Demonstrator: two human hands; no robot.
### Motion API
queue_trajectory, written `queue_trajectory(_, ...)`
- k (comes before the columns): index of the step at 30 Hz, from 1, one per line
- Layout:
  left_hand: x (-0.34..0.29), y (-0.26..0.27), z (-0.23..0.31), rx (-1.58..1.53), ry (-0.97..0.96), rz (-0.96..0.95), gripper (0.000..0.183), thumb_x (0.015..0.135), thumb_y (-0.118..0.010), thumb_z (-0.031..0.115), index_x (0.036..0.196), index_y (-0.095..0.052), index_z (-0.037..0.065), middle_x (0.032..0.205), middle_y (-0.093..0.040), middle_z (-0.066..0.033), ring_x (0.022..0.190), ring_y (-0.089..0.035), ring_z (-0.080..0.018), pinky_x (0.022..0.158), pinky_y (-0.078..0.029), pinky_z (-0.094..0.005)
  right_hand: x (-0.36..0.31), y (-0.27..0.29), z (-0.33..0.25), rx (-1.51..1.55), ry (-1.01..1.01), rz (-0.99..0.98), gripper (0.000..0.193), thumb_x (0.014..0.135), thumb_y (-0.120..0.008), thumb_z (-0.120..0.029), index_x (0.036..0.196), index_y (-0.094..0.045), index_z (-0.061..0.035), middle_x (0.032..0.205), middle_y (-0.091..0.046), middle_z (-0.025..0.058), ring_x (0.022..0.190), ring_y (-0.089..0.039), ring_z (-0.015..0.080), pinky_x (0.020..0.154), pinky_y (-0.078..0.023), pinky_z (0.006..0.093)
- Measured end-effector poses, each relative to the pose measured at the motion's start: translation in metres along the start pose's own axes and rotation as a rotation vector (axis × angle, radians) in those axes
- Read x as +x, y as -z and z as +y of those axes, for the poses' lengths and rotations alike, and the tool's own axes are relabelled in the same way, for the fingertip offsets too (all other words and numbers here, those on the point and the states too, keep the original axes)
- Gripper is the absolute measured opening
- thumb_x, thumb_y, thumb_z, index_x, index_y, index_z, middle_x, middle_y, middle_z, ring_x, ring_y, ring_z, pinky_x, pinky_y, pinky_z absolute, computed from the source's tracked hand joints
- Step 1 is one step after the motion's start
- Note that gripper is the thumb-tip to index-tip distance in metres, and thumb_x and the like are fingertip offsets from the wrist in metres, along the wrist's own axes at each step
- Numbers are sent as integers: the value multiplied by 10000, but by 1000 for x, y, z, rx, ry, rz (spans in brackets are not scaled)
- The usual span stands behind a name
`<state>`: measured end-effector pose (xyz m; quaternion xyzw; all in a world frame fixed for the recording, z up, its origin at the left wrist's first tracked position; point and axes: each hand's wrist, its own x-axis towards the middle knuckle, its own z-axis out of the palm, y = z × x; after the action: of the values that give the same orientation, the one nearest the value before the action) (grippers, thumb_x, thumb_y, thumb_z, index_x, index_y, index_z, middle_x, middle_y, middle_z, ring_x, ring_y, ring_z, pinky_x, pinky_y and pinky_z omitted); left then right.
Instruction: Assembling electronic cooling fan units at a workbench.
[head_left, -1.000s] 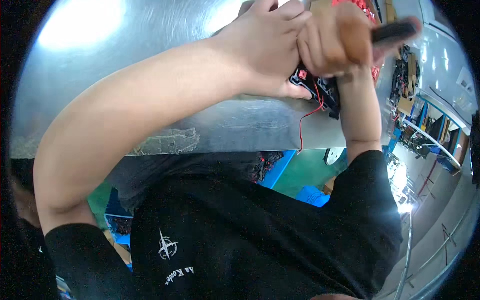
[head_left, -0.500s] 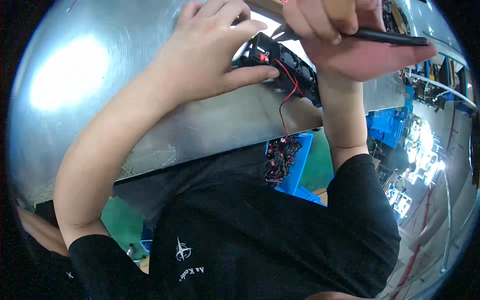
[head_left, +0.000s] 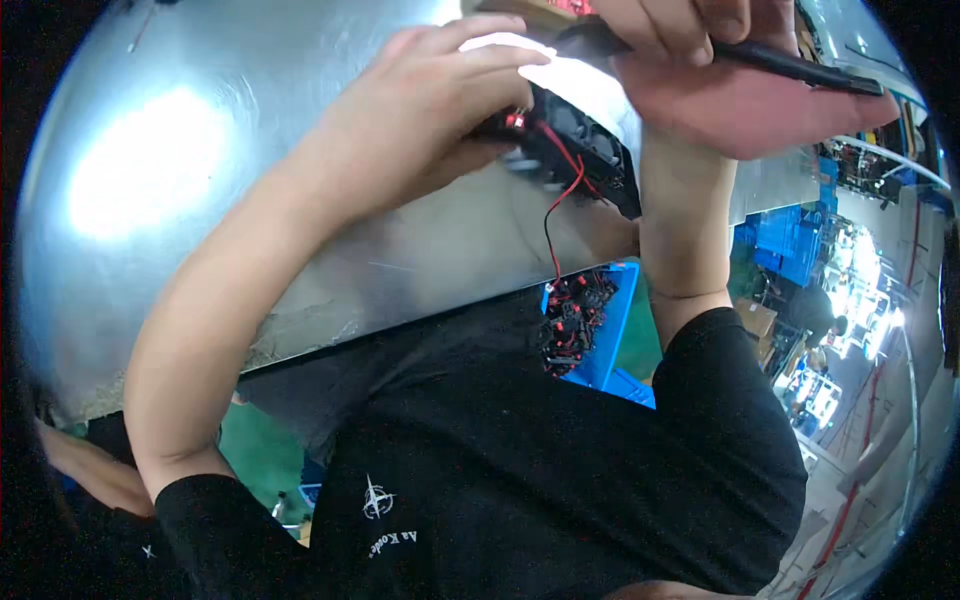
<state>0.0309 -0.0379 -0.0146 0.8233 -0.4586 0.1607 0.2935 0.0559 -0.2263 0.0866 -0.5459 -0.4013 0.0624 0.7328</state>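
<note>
A black fan unit [head_left: 590,138], with small fans in a row and a red-and-black wire [head_left: 579,178] trailing off it, is tilted over the metal table. My left hand [head_left: 445,95] grips its left end, fingers over the top and thumb curled below; that end is blurred. A small red part [head_left: 515,121] shows beside the fingers. At the upper right my right hand [head_left: 700,75] is closed around a long black-handled tool [head_left: 800,68]. The tool's dark tip points left toward the unit's far side; its exact kind is unclear.
Below the table's near edge stands a blue bin [head_left: 612,335] holding several black parts with red wires. The shiny metal table [head_left: 300,290] spans the left. Blue crates [head_left: 785,245] stand to the right. Another person's arm [head_left: 95,470] shows at the lower left.
My left thumb has moved from the fan unit's front to beneath it, and the unit has turned a little. My right hand with the tool has shifted slightly right.
</note>
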Motion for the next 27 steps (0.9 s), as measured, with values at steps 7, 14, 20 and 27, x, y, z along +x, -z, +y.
queue_trajectory(7,-4,33,-10,-961,452,-65,227,987,-689,174,1163,-647,36,952,-665,-24,874,-596,-58,787,-485,-252,-36,54,13,-422,-432,274,557,978,-611,-536,1220,-609,-35,883,-625,32,721,-600,92,600,-458,226)
queue_trajectory(14,-1,51,2,-240,393,439,401,842,-777,241,1142,-614,32,956,-631,-94,837,-579,-220,779,-484,-328,-46,4,22,130,-733,-74,665,864,-753,-565,1265,-573,-66,1043,-678,44,951,-631,116,855,-490,279)
queue_trajectory(20,10,58,8,16,267,651,362,779,-825,29,1087,-635,2,951,-663,-96,815,-609,-211,727,-510,-323,-40,-14,17,164,-713,118,599,887,-768,-483,1277,-557,-80,964,-637,13,924,-607,102,820,-474,269)
queue_trajectory(27,4,61,8,-140,355,662,284,832,-808,0,1078,-668,-26,958,-700,-100,842,-673,-175,772,-537,-290,-35,-15,19,58,-668,65,805,822,-761,-480,1434,-423,-81,1007,-632,37,902,-586,116,793,-450,264)
